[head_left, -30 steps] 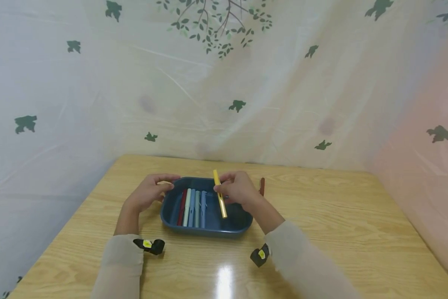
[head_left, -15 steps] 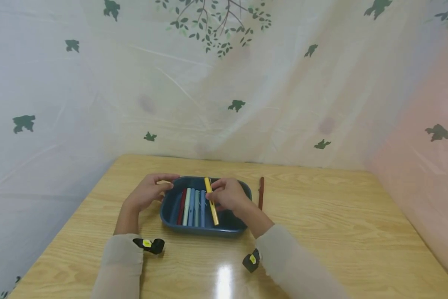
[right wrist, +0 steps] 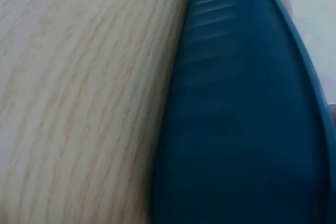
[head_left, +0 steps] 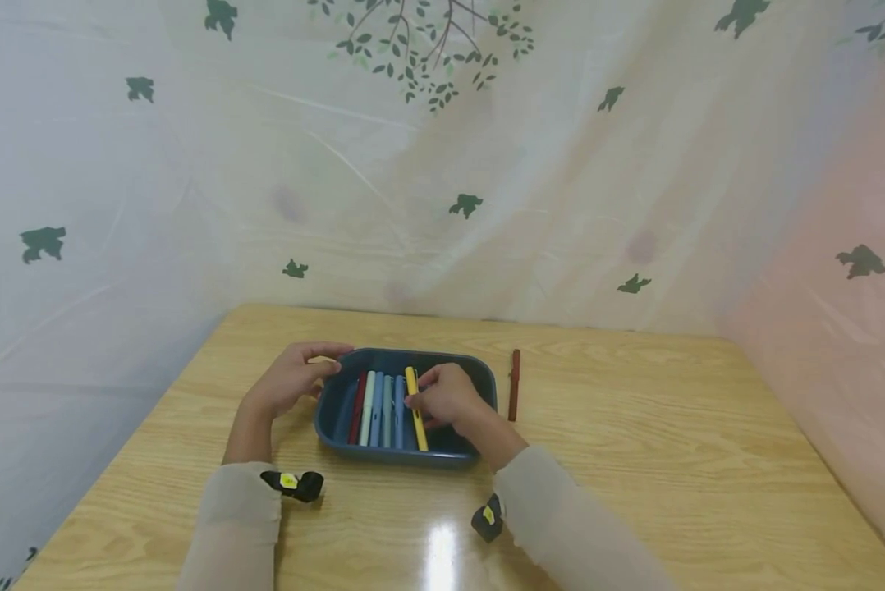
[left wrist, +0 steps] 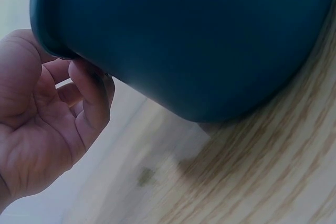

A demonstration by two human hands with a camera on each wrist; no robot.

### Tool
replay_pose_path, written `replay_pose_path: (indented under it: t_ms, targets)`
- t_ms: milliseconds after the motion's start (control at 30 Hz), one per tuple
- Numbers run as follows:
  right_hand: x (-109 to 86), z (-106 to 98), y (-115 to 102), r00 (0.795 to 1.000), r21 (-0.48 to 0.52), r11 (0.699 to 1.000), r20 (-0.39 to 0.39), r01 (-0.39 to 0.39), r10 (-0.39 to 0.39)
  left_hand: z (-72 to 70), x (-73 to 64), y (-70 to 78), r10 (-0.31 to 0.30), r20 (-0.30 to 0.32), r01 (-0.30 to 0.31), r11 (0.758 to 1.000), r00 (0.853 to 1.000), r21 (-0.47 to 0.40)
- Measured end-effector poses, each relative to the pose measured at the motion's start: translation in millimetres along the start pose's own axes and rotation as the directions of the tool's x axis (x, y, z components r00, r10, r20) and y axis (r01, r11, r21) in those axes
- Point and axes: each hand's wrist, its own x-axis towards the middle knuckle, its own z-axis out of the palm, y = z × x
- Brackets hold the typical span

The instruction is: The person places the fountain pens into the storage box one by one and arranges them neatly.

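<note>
In the head view a dark blue tray (head_left: 394, 456) stands on the wooden table, its outer wall filling much of both wrist views. My left hand (head_left: 289, 382) holds its left rim; the left wrist view shows the fingers of that hand (left wrist: 50, 111) bent at the rim. Inside the tray, my right hand (head_left: 453, 400) pinches a yellow pen (head_left: 418, 423) between thumb and fingers. The pen lies lengthwise just right of a row of several pens: a dark red pen (head_left: 357, 409), a pale green pen (head_left: 368, 409), then bluish ones. The tray hides most of the right hand in the right wrist view.
A reddish-brown pen (head_left: 515, 386) lies on the table (head_left: 671, 443) right of the tray. Behind the table hangs a pale curtain (head_left: 383, 230) with leaf and bird prints. Black wrist cameras sit at both sleeves.
My right hand has moved left and down into the tray, bringing the yellow pen beside the row. The reddish-brown pen has come fully into view. My left hand stays on the rim.
</note>
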Motion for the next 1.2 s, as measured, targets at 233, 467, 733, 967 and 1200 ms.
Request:
replay_pose_path:
  t_ms: [233, 467, 733, 967, 1200]
  targets:
    - [5.7, 4, 5, 0.998, -0.057, 0.997, -0.021, -0.057, 0.056, -1.3, 0.2, -2.7, -0.005, -0.004, 0.005, 1.0, 1.0, 0.006]
    - [7.6, 6, 7, 0.997, -0.053, 0.996, -0.042, -0.068, 0.066, -0.4, -0.6, -0.4, 0.01, -0.002, -0.01, 1.0, 1.0, 0.011]
    - [6.8, 10, 8, 0.998, -0.038, 0.998, -0.045, -0.052, 0.05, 0.5, -1.4, -1.2, 0.007, -0.004, -0.007, 1.0, 1.0, 0.008]
    - [6.8, 12, 7, 0.998, -0.03, 0.998, -0.032, -0.052, 0.052, 0.5, -2.0, -2.1, 0.007, -0.006, -0.007, 1.0, 1.0, 0.01]
    - [5.7, 9, 9, 1.0, 0.06, 0.998, 0.002, -0.032, 0.031, 0.6, -2.3, -2.3, 0.007, -0.004, -0.007, 1.0, 1.0, 0.006]
